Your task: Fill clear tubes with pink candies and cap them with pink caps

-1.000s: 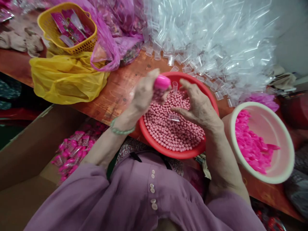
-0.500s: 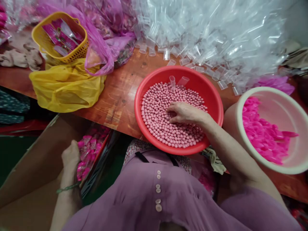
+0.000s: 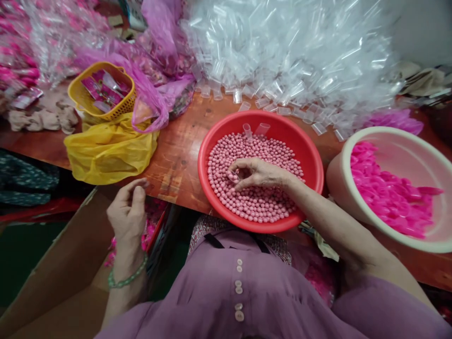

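My right hand [image 3: 254, 173] is in the red basin [image 3: 314, 165], over a bed of pink beads [image 3: 261, 214]. Between thumb and fingers it grips a clear plastic tube [image 3: 233, 176] with a few beads in its mouth. Two more clear tubes [image 3: 262, 129] stick up from the beads at the basin's far side. My left hand [image 3: 129, 209] is raised by the table's front edge, above a box of pink-capped pieces [image 3: 151, 226]. Its fingers are loosely curled, thumb a little apart, and nothing shows in them.
A large heap of clear tubes [image 3: 282, 52] covers the back of the table [image 3: 180, 160]. To the right stands a whitish tub [image 3: 342, 188] of bright pink plastic parts [image 3: 391, 193]. On the left are a yellow basket [image 3: 77, 89], a yellow bag [image 3: 109, 153] and purple bags [image 3: 158, 101].
My left hand has risen from the box towards the table edge. The right hand has shifted slightly left in the beads, and a tube now shows in its fingers. The view has tilted.
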Motion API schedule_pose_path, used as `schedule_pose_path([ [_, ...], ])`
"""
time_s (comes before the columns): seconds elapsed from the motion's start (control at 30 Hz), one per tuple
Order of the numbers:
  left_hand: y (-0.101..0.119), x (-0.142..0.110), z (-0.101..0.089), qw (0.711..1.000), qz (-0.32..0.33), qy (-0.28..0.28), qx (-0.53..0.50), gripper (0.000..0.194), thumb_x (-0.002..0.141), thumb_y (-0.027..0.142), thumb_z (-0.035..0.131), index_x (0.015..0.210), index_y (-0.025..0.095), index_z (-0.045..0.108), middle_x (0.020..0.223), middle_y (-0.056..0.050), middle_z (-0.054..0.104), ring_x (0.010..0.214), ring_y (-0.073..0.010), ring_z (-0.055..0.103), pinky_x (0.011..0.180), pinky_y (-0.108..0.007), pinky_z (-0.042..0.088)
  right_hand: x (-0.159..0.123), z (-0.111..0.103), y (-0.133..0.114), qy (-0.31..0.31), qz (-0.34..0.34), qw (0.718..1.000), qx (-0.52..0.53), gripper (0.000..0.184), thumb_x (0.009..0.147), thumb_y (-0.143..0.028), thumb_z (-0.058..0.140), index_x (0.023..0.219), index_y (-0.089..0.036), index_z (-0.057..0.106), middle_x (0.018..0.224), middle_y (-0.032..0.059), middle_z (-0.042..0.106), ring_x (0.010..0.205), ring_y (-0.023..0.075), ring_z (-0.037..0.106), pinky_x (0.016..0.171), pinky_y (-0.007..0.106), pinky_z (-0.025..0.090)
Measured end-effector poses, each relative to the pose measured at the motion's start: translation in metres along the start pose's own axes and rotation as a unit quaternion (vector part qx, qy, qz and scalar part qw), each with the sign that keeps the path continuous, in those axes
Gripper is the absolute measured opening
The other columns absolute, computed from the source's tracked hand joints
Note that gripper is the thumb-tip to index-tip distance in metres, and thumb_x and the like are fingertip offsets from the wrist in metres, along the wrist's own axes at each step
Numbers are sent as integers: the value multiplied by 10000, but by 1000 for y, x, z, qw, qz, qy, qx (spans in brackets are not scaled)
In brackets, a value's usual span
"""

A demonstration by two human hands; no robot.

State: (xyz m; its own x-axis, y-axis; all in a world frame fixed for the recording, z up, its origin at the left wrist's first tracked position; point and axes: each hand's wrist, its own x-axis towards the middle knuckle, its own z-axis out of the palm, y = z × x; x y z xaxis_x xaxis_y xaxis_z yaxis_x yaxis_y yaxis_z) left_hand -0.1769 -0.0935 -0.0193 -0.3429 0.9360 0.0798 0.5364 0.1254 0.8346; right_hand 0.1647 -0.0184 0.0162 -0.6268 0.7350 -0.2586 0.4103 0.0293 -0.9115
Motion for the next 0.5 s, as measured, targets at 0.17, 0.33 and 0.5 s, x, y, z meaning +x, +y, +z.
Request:
schedule_pose_path([
  [0.17,79,-7,51,952,94,-221,-192,408,912,400,660,1251,173,640,1251,-117,714,1138,-237,700,1048,-404,545,-15,-12,-7,67,-26,992,99,381,654,-360,875,940,-181,697,821,-24,626,733,116,561,680,254,491],
  [0.33,119,10,113,845,129,-448,-263,460,874,365,683,1266,135,608,1304,-162,666,1192,-260,659,1054,-418,527,-25,-16,-7,88,-45,985,141,420,692,-369,870,1044,-182,738,904,-1,680,853,148,623,819,301,535],
  [0.5,127,14,141,820,121,-472,-302,386,887,329,659,1209,117,677,1147,-116,734,1088,-212,677,1045,-378,510,-33,-18,-7,110,-60,982,139,317,737,-421,835,929,-177,774,846,-2,706,784,139,633,757,282,534],
])
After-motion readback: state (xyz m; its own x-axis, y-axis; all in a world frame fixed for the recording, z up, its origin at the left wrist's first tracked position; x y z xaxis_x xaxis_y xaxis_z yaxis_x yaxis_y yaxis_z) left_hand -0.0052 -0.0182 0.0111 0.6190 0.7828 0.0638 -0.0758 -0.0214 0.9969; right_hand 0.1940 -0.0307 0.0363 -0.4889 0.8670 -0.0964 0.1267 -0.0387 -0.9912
